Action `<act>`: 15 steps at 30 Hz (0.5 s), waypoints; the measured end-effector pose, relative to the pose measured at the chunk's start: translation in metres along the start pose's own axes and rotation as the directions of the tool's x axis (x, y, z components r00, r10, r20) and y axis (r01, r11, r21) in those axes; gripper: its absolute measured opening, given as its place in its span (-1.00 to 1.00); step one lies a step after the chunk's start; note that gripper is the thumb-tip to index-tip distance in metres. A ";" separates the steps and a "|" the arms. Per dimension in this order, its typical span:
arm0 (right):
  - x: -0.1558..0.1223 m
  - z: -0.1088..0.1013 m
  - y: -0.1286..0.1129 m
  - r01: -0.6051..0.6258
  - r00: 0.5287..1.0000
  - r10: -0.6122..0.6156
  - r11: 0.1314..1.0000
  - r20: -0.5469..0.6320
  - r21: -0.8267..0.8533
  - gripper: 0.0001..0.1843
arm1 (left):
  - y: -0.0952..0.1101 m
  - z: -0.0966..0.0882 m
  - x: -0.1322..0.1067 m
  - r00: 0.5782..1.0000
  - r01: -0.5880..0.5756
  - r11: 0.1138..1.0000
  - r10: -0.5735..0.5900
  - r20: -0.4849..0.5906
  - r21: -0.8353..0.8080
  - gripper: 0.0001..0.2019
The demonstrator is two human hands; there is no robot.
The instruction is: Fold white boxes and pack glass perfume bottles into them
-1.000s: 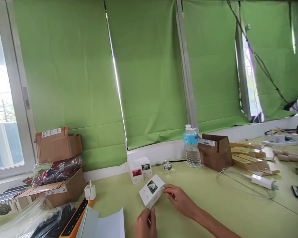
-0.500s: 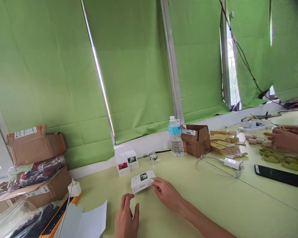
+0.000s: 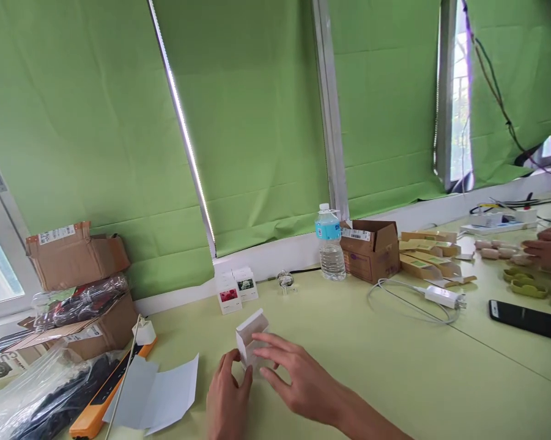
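A small white carton (image 3: 250,335) stands on the pale green table (image 3: 394,360) in front of me, its top flap raised. My left hand (image 3: 227,397) rests at its near left side, thumb and fingers against the carton. My right hand (image 3: 298,382) reaches across it from the right with fingers spread, touching its front. Two more small white cartons (image 3: 233,288) with flower pictures stand behind, near the window sill. A small clear glass bottle (image 3: 285,280) sits just right of them.
A water bottle (image 3: 329,243) and an open brown box (image 3: 371,249) stand at the back. A white charger with cable (image 3: 443,296) and a black phone (image 3: 529,319) lie right. Another person's hand (image 3: 548,247) works at far right. Cardboard boxes (image 3: 73,269), plastic bags and paper sheets (image 3: 158,394) crowd the left.
The carton lay flat on its side before; now it stands upright with its flap up. Both my hands have closed in around it. The view shifted slightly.
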State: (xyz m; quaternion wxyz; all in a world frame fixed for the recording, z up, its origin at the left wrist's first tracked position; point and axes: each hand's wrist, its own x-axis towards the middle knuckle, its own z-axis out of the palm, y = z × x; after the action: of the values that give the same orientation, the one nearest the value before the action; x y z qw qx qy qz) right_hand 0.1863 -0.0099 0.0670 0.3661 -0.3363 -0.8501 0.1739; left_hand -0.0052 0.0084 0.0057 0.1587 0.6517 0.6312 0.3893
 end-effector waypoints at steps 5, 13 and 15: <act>0.007 -0.004 0.031 -0.016 0.991 -0.003 0.990 -0.136 -0.139 -0.66 | -0.002 -0.012 0.002 0.988 -0.053 0.989 0.072 0.136 -0.136 -0.70; 0.012 -0.012 0.041 -0.150 0.960 0.137 0.988 -0.244 -0.039 -0.65 | 0.003 -0.028 -0.008 0.988 -0.004 0.986 0.030 0.151 -0.169 -0.61; 0.011 -0.008 0.039 -0.176 0.965 0.174 0.984 -0.197 0.006 -0.65 | 0.006 -0.025 -0.012 0.974 -0.001 0.985 0.040 0.221 -0.175 -0.51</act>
State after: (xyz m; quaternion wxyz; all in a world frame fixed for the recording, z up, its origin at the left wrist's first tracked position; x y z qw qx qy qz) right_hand 0.2033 0.0261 0.0570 0.4297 -0.4277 -0.7776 0.1665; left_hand -0.0176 -0.0107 0.0230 0.2811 0.6816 0.5662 0.3686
